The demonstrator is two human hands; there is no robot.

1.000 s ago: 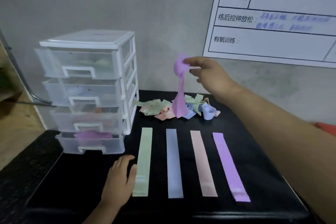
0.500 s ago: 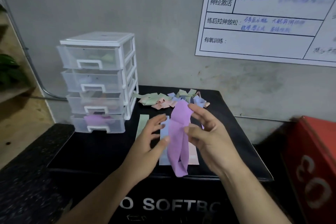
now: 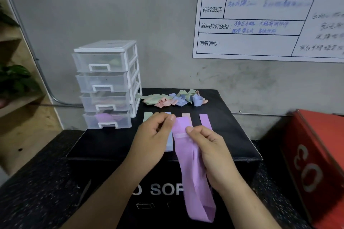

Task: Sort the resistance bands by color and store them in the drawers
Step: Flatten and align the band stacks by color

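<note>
Held up in the middle of the frame, in front of the black box [image 3: 111, 145]: a purple band [image 3: 193, 169]. Pinched at its upper left corner by the left hand [image 3: 152, 139], with fingers curled and thumb pressed to the forefinger. Gripped at its upper right edge by the right hand [image 3: 214, 152], with the thumb on the front face and the other fingers curled behind. Hanging from both hands as a long flat loop down to the lower centre of the frame, across the white letters on the front of the box, and touching nothing else. Behind the hands, lying on top of the box side by side and apart, four flat strips: green strip [image 3: 147, 116], blue strip [image 3: 169, 143], pink strip [image 3: 186, 115] and purple strip [image 3: 204, 120], each partly hidden by the hands or the band. Farther back on the box, near the wall, a loose pile of bands [image 3: 173, 98] in green, pink and blue. At the left rear of the box top, a white drawer unit [image 3: 106, 83] with four clear drawers. Something purple inside the bottom drawer [image 3: 107, 120] and something greenish in the top one; contents of the two middle drawers too faint to tell. In the upper right of the frame, a whiteboard [image 3: 260, 42] on the grey wall, with printed rows and blurred handwriting. At the right edge, a red box [image 3: 316, 163] with white marks. At the left edge, wooden shelves with a green plant [image 3: 14, 80].
</note>
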